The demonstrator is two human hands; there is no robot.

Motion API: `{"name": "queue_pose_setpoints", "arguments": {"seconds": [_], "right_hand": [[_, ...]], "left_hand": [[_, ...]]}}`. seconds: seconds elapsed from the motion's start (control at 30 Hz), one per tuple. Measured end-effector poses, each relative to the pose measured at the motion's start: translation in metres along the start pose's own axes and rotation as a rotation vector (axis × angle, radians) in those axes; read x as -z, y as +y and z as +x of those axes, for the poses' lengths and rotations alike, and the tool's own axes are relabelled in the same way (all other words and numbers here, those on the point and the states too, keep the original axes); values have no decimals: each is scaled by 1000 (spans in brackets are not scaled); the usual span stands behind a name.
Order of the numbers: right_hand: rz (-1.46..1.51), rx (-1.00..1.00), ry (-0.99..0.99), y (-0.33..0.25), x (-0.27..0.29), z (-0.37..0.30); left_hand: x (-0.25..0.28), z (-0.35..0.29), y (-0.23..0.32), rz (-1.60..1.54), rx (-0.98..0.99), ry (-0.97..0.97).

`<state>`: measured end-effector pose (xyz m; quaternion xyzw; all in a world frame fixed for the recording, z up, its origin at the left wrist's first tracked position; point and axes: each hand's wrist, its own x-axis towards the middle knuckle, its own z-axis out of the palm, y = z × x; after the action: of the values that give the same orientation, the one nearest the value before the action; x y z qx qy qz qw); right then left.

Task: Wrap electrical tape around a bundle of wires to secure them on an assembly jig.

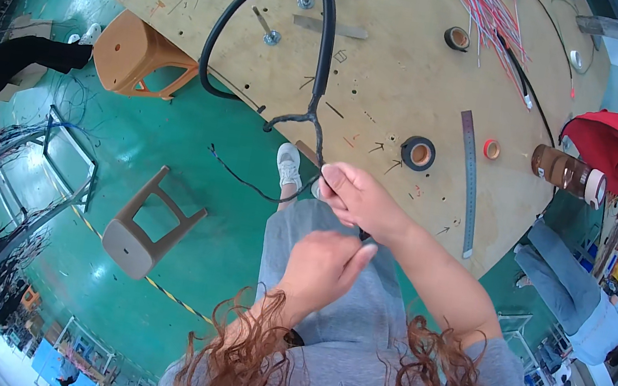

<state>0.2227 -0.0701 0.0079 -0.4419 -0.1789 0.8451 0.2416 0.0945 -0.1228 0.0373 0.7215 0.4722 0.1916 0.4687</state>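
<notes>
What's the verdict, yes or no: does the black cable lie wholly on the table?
No, the black cable has a thin branch reaching beyond the table over the green floor.

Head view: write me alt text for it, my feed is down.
A person's right hand grips a branched black cable by a wooden table, the left hand curled close below, its hold unclear. The cable loops over the table; a black tape roll and a long ruler lie to its right.
</notes>
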Motion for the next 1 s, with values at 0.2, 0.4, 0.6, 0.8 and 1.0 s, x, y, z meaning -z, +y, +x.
{"name": "queue_pose_setpoints", "arguments": {"seconds": [0.2, 0.4, 0.6, 0.8, 1.0], "right_hand": [[-567, 170, 30, -5, -4, -10], [-491, 250, -50, -2, 1, -7], [-746, 234, 924, 20, 72, -46], [-1569, 352, 1612, 71, 156, -95], [-604, 358, 541, 3, 38, -28]], "left_hand": [[44, 40, -48, -604, 381, 278], [25, 60, -57, -1208, 435, -85], [19, 51, -62, -1331, 563, -28], [-13, 66, -67, -1481, 613, 133], [-24, 48, -54, -1229, 459, 195]]}}
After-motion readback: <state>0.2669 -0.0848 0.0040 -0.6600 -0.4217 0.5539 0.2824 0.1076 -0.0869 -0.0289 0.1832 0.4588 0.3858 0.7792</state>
